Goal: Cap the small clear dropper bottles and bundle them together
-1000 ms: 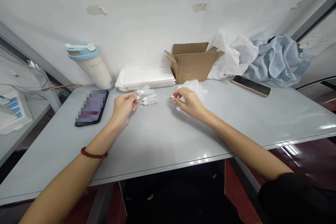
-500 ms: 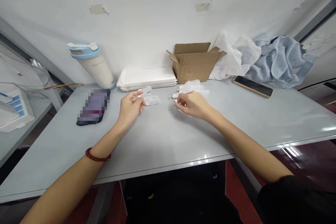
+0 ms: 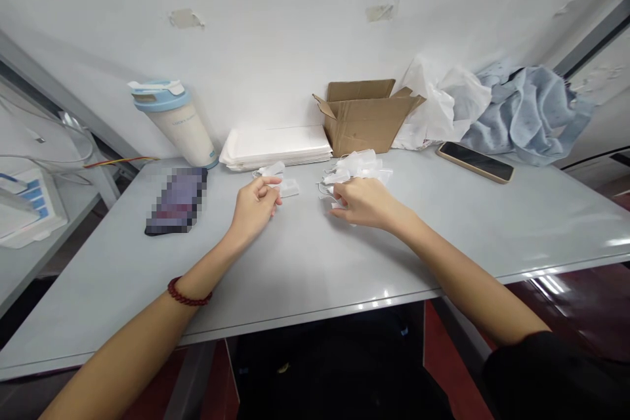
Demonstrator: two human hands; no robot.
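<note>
My left hand (image 3: 256, 208) is closed, thumb and fingertips pressed together beside a translucent white piece (image 3: 289, 188); anything inside the pinch is hidden. Another pale piece with a thin string (image 3: 272, 170) lies just behind its fingers. On the right, my right hand (image 3: 367, 202) is curled at the front of a loose pile of similar translucent white pieces (image 3: 361, 161), their thin strings pointing left. Between its thumb and index finger shows a small white piece (image 3: 336, 205); the other fingers are hidden behind the hand.
A stack of white flat packs (image 3: 275, 147) and an open cardboard box (image 3: 367, 125) stand along the wall. To the left are a tumbler (image 3: 180, 125) and a blurred-out phone-like item (image 3: 180, 200). A phone (image 3: 475, 162), white plastic bag (image 3: 433, 105) and blue cloth (image 3: 531, 115) lie right.
My left hand has shifted slightly right and toward me, uncovering the rear piece. My right thumb and index finger have parted, with a small white piece showing between them.
</note>
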